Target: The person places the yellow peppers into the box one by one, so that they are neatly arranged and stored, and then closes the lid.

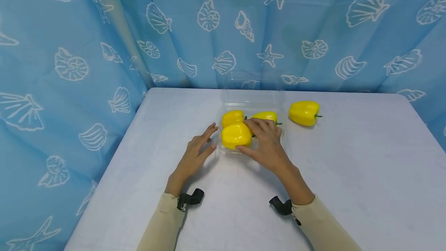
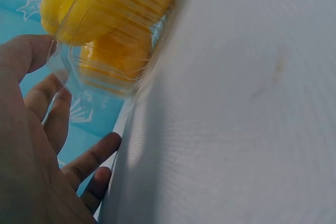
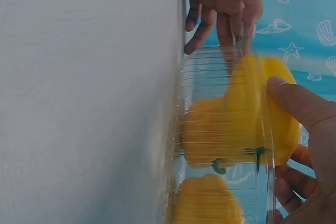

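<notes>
Seen from above on a pale grey table [image 1: 348, 173]: a clear plastic clamshell container [image 1: 252, 100] with its lid standing open toward the blue seashell-print curtain [image 1: 69, 49], three glossy yellow bell peppers inside. Right hand [image 1: 266, 142] curled over the nearest yellow bell pepper [image 1: 237, 134] at the container's front left, thumb along its near side and fingers across its top; in the right wrist view, thumb [image 3: 299, 103] pressed against yellow skin just beyond the ribbed clear wall [image 3: 220, 129]. Two more yellow peppers behind it, one at the back left [image 1: 232, 117], one at the back right [image 1: 266, 116] with its green stem pointing right, partly hidden by the right hand. Left hand [image 1: 196, 152] flat on the table with fingers straight and spread, fingertips [image 1: 212, 127] at the container's left edge; in the left wrist view, thumb [image 2: 26, 51] touching the clear wall, holding nothing. Fourth yellow bell pepper [image 1: 304, 112] lying alone on the table just right of the container, stem to the right. Beige sleeves [image 1: 163, 220] and black wrist mounts [image 1: 189, 198] at the lower edge.
</notes>
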`<action>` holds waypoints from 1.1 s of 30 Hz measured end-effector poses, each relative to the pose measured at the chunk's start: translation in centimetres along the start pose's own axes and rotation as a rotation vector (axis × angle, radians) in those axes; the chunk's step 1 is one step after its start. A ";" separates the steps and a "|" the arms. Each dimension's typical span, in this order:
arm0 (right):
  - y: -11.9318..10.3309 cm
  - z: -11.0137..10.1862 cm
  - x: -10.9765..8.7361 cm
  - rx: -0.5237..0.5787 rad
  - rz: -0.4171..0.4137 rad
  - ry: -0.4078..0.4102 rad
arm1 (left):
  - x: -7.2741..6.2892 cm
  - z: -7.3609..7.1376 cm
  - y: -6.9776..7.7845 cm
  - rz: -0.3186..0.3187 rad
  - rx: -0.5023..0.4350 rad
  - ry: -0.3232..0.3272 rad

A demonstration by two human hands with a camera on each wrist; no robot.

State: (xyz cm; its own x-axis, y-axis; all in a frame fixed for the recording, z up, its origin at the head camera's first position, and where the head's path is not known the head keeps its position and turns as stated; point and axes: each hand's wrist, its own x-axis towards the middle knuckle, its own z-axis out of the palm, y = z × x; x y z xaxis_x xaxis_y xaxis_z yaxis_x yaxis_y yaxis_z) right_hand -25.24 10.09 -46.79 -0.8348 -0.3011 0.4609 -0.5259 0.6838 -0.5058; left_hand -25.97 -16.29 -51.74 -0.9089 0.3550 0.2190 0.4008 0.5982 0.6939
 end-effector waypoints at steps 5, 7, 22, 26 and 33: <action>0.1 0.2 0.1 -0.003 -0.001 -0.005 | 0.0 0.0 0.0 0.003 -0.006 0.004; 0.2 0.2 0.1 -0.008 -0.002 -0.005 | 0.0 0.0 0.0 0.006 -0.007 0.007; 0.4 0.6 0.1 -0.087 0.034 -0.060 | 0.1 0.0 -0.2 -0.004 0.013 -0.001; 0.5 0.6 0.2 -0.086 0.047 -0.074 | 0.2 -0.1 -0.1 -0.010 0.011 0.001; 0.3 0.5 0.4 -0.086 0.073 -0.096 | 0.1 -0.1 0.0 -0.012 0.004 -0.003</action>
State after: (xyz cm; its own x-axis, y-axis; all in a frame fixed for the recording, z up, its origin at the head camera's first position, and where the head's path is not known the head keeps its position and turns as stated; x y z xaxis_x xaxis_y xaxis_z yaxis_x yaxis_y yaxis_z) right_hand -25.86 9.83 -47.16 -0.8843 -0.3075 0.3512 -0.4505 0.7595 -0.4693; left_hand -26.10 -16.36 -51.66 -0.9135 0.3495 0.2084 0.3899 0.6054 0.6939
